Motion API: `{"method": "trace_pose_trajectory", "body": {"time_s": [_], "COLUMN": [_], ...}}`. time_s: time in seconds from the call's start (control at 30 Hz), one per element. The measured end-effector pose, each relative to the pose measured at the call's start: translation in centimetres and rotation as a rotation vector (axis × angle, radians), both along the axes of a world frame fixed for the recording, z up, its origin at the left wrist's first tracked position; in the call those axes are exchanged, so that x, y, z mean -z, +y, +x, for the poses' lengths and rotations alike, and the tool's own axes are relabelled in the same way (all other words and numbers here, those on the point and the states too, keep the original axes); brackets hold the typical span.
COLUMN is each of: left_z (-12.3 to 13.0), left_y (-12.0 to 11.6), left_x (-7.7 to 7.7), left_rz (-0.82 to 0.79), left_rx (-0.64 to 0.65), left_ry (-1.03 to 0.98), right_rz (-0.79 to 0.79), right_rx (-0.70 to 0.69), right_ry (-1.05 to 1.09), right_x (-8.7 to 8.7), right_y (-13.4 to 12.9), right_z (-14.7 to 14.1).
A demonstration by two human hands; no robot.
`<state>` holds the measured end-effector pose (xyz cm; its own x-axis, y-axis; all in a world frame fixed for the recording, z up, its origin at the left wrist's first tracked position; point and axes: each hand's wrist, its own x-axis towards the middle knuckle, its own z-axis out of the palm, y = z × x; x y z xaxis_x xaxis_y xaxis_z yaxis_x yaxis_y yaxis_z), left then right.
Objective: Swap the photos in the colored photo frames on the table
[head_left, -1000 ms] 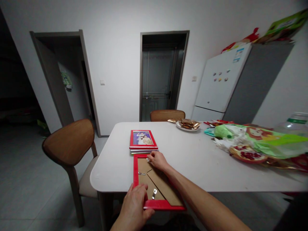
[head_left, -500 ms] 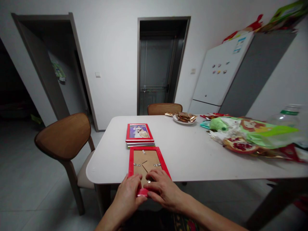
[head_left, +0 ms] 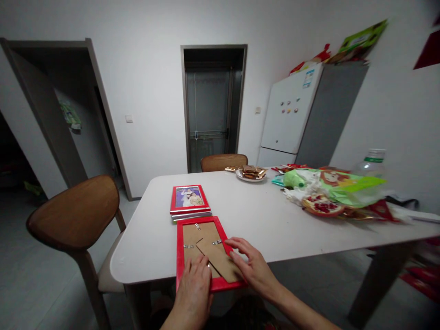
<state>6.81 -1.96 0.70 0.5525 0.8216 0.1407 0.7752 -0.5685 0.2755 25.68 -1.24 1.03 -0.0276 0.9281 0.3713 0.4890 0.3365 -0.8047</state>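
Note:
A red picture frame [head_left: 180, 247] lies face down near me, its lower end past the table's front edge. Its brown backing board [head_left: 206, 233] carries small metal clips and a dark slanting slot beside the stand flap. My left hand [head_left: 195, 282] grips the lower left part of the frame, fingers on the board, thumb at the bottom edge. My right hand [head_left: 252, 266] rests at the right rim, fingers spread near the right clip [head_left: 217, 242]. Just beyond lies a stack of frames, topped by a red picture frame [head_left: 190, 199] with a photo.
On the white table [head_left: 261, 215] stand a plate of wrapped snacks [head_left: 250, 174], a cut pomegranate [head_left: 321, 205], a green bag [head_left: 354, 185] and a clear jar [head_left: 373, 162]. Wooden chairs stand at the left [head_left: 74, 213] and far side [head_left: 224, 162].
My right hand has moved from the bottom clip up to the frame's right rim. My left hand still rests on the lower part. The camera view has shifted right and up.

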Motion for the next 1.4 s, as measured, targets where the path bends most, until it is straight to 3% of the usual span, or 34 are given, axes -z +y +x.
{"method": "trace_pose_trajectory", "body": {"time_s": [0.13, 0.2, 0.3, 0.37, 0.47, 0.53, 0.63, 0.67, 0.73, 0.83, 0.9, 1.0, 1.17, 1.3, 1.4], "left_z": [0.4, 0.9, 2.8, 4.5, 6.7, 7.6, 8.7, 9.2, 10.3, 12.2, 13.2, 14.4, 15.1, 13.0, 9.9], "left_y": [-0.7, -1.4, -2.3, -2.5, -1.7, -0.4, 2.5, 3.5, 5.4, 7.3, 8.0, 8.8, 9.2, 9.3, 10.3], "left_x": [-1.6, -3.0, -5.1, -6.2, -7.6, -8.4, -8.3, -7.6, -5.5, -1.8, -0.1, 0.5, -0.5, -1.0, -1.1], "left_rz": [0.026, -0.010, -0.164, -0.300, -0.415, -0.422, -0.510, -0.564, -0.621, -0.510, -0.450, -0.396, -0.316, -0.301, -0.281], "left_rx": [0.033, 0.018, -0.012, 0.011, 0.039, 0.025, -0.025, -0.011, 0.002, -0.045, -0.083, -0.129, -0.128, -0.146, -0.217], "left_ry": [-0.253, -0.505, -0.957, -1.196, -1.392, -1.505, -1.557, -1.509, -1.362, -0.977, -0.791, -0.646, -0.527, -0.567, -0.662], "right_rz": [-0.220, -0.360, -0.557, -0.519, -0.243, -0.111, -0.205, -0.243, -0.269, -0.296, -0.313, -0.339, -0.370, -0.319, -0.203], "right_rx": [0.157, 0.092, -0.131, -0.180, -0.077, 0.031, 0.297, 0.386, 0.481, 0.569, 0.612, 0.659, 0.682, 0.641, 0.535], "right_ry": [0.489, 0.709, 0.982, 1.161, 1.286, 1.196, 0.782, 0.559, 0.456, 0.319, 0.220, 0.068, -0.191, -0.393, -0.520], "right_x": [0.5, 0.7, 0.6, 0.2, -0.7, -1.2, -1.9, -2.1, -2.4, -2.7, -2.9, -2.8, -2.6, -2.9, -2.9], "right_y": [-0.8, -1.6, -2.6, -2.6, -1.4, -0.1, 1.9, 2.5, 3.6, 4.9, 5.6, 6.1, 6.6, 7.9, 9.7], "right_z": [1.2, 0.3, -2.2, -3.5, -2.9, -0.5, 5.0, 6.9, 10.4, 14.0, 15.3, 16.1, 16.1, 14.3, 10.6]}}
